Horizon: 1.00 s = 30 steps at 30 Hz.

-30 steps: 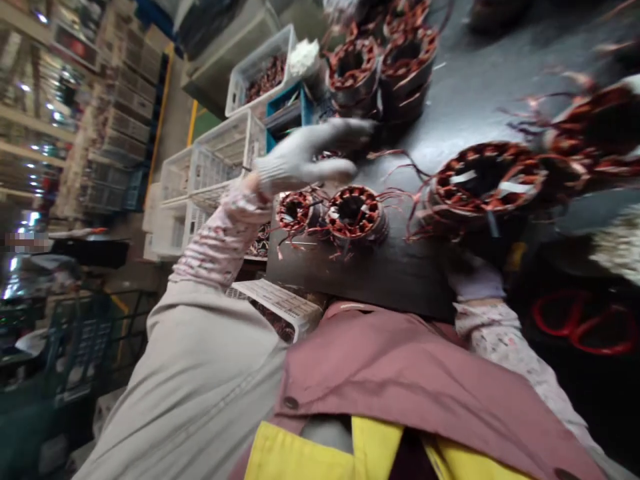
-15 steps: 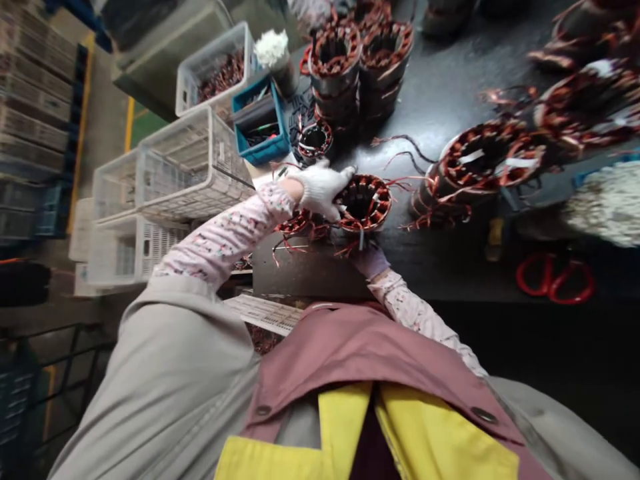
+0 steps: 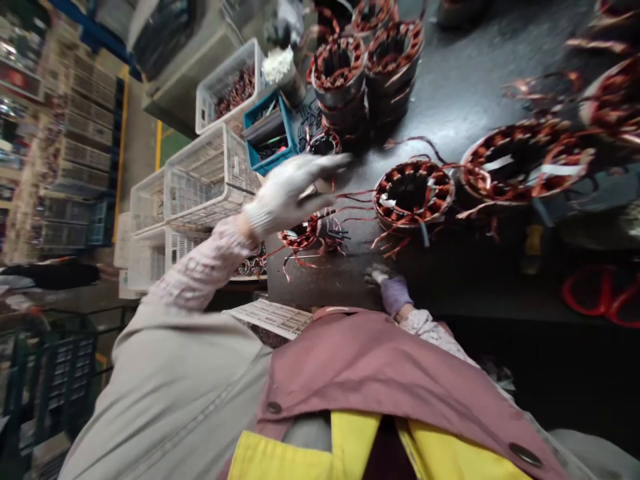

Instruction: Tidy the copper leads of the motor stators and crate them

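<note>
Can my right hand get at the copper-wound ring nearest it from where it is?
Probably yes: the right hand is on the near side of the copper-wound ring, and only the ring's own loose wire ends seem to stick out between them.

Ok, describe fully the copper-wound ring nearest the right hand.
The copper-wound ring sits opening upward on the dark table, reddish coils around a hollow. A white scrap shows inside its left edge; a grey strip hangs in front. Loose wires trail leftward. Neither left hand nor right hand touches it.
</note>
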Tool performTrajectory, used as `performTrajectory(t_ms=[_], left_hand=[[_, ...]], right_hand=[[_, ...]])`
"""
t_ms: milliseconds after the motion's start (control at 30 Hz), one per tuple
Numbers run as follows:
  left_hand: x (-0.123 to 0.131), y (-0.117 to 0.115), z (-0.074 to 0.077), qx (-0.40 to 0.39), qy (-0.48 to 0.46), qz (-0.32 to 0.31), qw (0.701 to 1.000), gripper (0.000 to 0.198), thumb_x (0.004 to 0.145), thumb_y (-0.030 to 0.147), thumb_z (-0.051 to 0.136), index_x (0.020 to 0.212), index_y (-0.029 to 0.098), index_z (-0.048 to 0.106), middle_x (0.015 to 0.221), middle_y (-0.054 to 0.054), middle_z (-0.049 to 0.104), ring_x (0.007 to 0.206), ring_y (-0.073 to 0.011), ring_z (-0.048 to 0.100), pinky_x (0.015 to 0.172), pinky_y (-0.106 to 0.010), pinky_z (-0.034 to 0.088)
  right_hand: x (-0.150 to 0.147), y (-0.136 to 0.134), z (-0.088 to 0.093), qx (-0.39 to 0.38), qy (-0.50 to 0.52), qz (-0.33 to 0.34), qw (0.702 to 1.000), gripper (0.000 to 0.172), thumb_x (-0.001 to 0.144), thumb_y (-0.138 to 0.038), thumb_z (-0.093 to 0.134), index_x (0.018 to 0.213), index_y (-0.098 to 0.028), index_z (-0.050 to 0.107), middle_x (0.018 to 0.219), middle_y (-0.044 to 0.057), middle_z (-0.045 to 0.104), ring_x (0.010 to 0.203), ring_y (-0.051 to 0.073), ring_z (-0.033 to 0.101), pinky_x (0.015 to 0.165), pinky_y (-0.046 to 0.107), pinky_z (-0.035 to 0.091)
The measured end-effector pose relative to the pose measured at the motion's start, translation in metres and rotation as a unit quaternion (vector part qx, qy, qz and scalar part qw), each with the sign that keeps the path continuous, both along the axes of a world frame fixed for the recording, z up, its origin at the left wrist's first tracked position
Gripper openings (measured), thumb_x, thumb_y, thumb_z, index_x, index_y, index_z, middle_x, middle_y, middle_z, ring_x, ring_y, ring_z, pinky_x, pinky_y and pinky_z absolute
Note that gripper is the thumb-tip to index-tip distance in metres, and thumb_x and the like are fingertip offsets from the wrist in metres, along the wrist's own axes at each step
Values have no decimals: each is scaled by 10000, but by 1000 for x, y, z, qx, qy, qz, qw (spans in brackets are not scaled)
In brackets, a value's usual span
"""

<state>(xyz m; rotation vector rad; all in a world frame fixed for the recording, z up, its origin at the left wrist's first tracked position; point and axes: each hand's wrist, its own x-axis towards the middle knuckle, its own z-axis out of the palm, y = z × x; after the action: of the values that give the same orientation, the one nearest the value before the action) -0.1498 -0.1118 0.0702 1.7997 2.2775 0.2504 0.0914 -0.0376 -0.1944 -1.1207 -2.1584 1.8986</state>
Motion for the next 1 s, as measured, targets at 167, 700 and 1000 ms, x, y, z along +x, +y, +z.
performTrajectory(t_ms=[167, 700, 1000], left_hand=[[6, -105, -13, -166, 30, 53, 984, 553, 898, 405, 659, 1365, 118, 596, 1338, -165, 687, 1283, -287, 631, 1130, -465, 480], [85, -78, -89, -153, 0, -31, 988, 416, 856, 299, 688, 1239, 141, 655, 1169, -164, 747, 1171, -276, 693, 1257, -505, 314], [159, -60, -51, -123, -137, 77, 980, 630, 876, 374, 675, 1449, 166, 516, 1440, -162, 627, 1344, -290, 589, 1165, -447, 429]], right_hand=[[-66, -12, 9, 110, -108, 139, 978, 444, 925, -270, 570, 1332, -129, 675, 1353, 169, 674, 1260, 300, 629, 1087, 420, 478], [-33, 5, 23, 178, -142, 313, 922, 321, 976, -288, 523, 1059, -189, 816, 1078, 120, 789, 993, 268, 748, 819, 313, 555], [96, 101, 80, 305, -35, 325, 894, 253, 912, -298, 593, 1078, -257, 780, 1008, 71, 793, 902, 244, 755, 794, 341, 602]])
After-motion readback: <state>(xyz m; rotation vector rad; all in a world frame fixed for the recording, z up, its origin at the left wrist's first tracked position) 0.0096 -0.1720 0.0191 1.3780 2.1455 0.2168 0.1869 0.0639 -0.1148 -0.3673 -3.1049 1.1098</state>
